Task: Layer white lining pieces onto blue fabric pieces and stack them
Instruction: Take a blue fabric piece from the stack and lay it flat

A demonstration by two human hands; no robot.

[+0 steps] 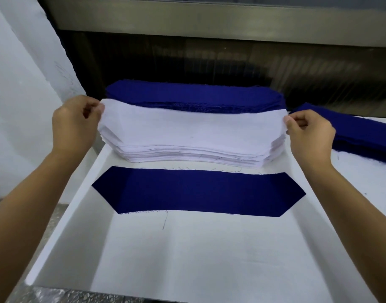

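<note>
Two hands, left hand (75, 125), right hand (309, 134), pinching white lining piece (192, 125) ends

The held-up lining (192, 125) hides the far blue stack (194, 92) front; the right blue pile (362, 132) runs off-frame

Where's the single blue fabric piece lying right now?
In the head view, the blue piece lies flat at the middle of the white table, just nearer the person than the white lining stack.
</note>
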